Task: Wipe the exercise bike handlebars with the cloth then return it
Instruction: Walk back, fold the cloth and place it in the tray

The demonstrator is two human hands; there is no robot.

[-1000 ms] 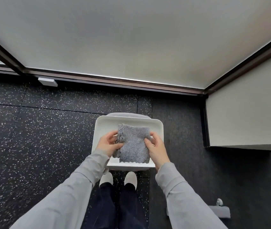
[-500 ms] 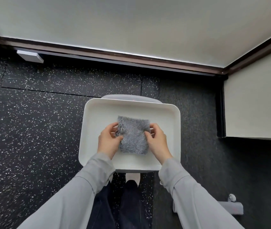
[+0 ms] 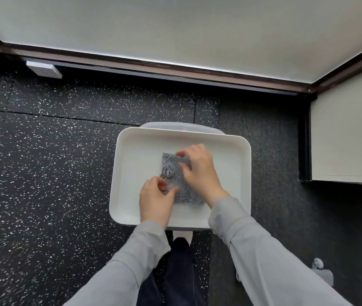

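A folded grey fluffy cloth (image 3: pixel 174 171) lies flat on the bottom of a white rectangular tray (image 3: pixel 131 151) below me. My left hand (image 3: pixel 155 200) pinches the cloth's near left edge with thumb and fingers. My right hand (image 3: pixel 200 171) rests over the cloth's right side, its fingertips pressing on the far corner. Much of the cloth's right half is hidden under that hand. The exercise bike handlebars are out of sight.
The tray sits on a grey stool-like stand (image 3: pixel 182 125) over black speckled rubber flooring (image 3: pixel 43 173). A window blind fills the far side, a white wall panel (image 3: pixel 348 138) stands at right, and a grey fitting (image 3: pixel 321 271) lies on the floor at lower right.
The cloth went down from above the tray onto its bottom. My right hand slid over its top and far corner, my left hand dropped to the near edge. The view moved closer.
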